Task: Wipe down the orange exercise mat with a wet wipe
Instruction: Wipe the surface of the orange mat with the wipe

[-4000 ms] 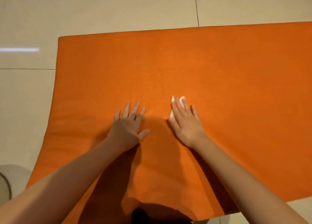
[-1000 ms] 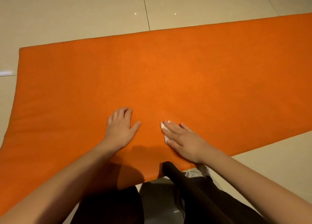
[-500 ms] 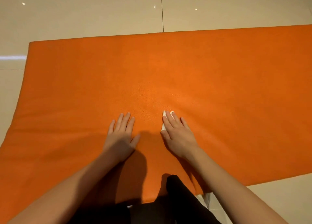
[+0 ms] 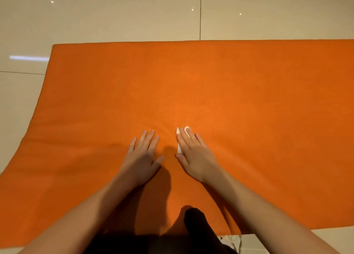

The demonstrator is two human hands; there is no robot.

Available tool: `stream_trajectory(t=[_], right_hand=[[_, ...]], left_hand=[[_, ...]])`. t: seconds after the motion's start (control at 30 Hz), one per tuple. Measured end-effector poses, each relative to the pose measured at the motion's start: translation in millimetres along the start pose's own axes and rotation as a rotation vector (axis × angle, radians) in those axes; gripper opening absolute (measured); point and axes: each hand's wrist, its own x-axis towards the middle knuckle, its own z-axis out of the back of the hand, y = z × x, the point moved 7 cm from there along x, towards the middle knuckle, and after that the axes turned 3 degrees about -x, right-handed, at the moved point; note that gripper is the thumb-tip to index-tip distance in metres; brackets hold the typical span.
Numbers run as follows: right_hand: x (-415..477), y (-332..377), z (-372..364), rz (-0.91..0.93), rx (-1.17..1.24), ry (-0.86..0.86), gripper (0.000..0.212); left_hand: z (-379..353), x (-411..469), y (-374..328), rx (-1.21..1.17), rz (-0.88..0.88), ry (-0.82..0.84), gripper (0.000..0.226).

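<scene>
The orange exercise mat [image 4: 210,85] lies flat on the tiled floor and fills most of the view. My right hand [image 4: 195,156] presses a small white wet wipe [image 4: 186,128] flat against the mat with straight fingers; only the wipe's edges show past the fingertips and beside the index finger. My left hand [image 4: 142,156] rests flat on the mat just to the left, fingers straight and spread, holding nothing.
Glossy beige floor tiles [image 4: 115,14] surround the mat on the far and left sides. My dark-clothed knee [image 4: 199,230] sits on the mat's near edge. A bit of white material [image 4: 231,241] lies on the floor by the near edge.
My right hand has slid the wipe forward, away from me, over the last second. My left hand stayed flat on the mat beside it. The view tilted down a little.
</scene>
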Motion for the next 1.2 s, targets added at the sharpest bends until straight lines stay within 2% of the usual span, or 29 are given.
stream_trajectory(t=[0.07,0.1,0.2,0.27,0.33,0.4,0.47,0.53,0.6,0.67,0.7,0.77,0.87,0.93,1.03,1.1,1.2], right_hand=[[-0.1,-6.1,4.2,0.1,-0.079,0.022,0.08],[4.9,-16.1,9.5,0.092,-0.122,0.004,0.077],[20.7,-50.7,24.5,-0.141,-0.122,-0.028,0.066],[23.1,-46.6,23.7,-0.2,-0.047,-0.042,0.069],[17.0,-22.6,13.7,-0.072,-0.028,-0.032,0.073],[6.0,-6.1,6.3,0.085,-0.057,0.012,0.082],[8.1,-12.8,10.6,0.127,-0.115,0.045,0.085],[21.6,-30.8,21.2,0.049,-0.146,0.006,0.079],[36.0,-50.9,30.2,-0.128,-0.12,-0.024,0.067],[42.6,-51.6,31.4,-0.241,-0.046,-0.059,0.067],[42.9,-43.8,29.1,-0.232,-0.014,-0.068,0.068],[39.3,-20.4,20.5,-0.07,-0.005,-0.062,0.071],[36.0,-15.0,16.2,0.143,-0.129,-0.004,0.082],[46.5,-31.5,24.7,0.11,-0.154,-0.047,0.083],[64.5,-52.3,35.4,-0.144,-0.083,-0.137,0.069],[69.9,-43.5,33.2,-0.221,-0.009,-0.155,0.065],[67.0,-14.0,25.2,0.016,-0.02,-0.109,0.071]], left_hand=[[2.0,0.6,-1.6,0.007,0.007,0.014,0.094],[3.0,0.0,-2.2,0.016,0.015,0.022,0.09],[7.5,-3.0,-5.9,0.013,0.016,0.051,0.073],[16.0,2.4,-6.1,0.02,-0.006,0.027,0.078],[27.1,17.5,-2.2,0.047,-0.006,0.003,0.085],[32.7,37.0,5.7,0.059,0.054,0.012,0.075],[30.9,48.1,6.8,0.083,0.098,0.07,0.076],[27.2,47.4,4.5,0.12,0.102,0.081,0.076],[25.2,45.1,4.3,0.125,0.102,0.07,0.075],[25.5,44.6,5.4,0.126,0.105,0.075,0.075],[25.7,45.2,5.5,0.128,0.104,0.076,0.075],[24.5,45.5,5.2,0.136,0.102,0.079,0.075],[24.2,44.7,3.9,0.155,0.105,0.077,0.075],[24.2,45.0,3.2,0.15,0.106,0.086,0.074],[24.3,44.6,3.8,0.13,0.101,0.066,0.073],[24.2,43.6,4.4,0.113,0.091,0.051,0.073],[24.1,42.6,6.2,0.094,0.08,0.023,0.074]])
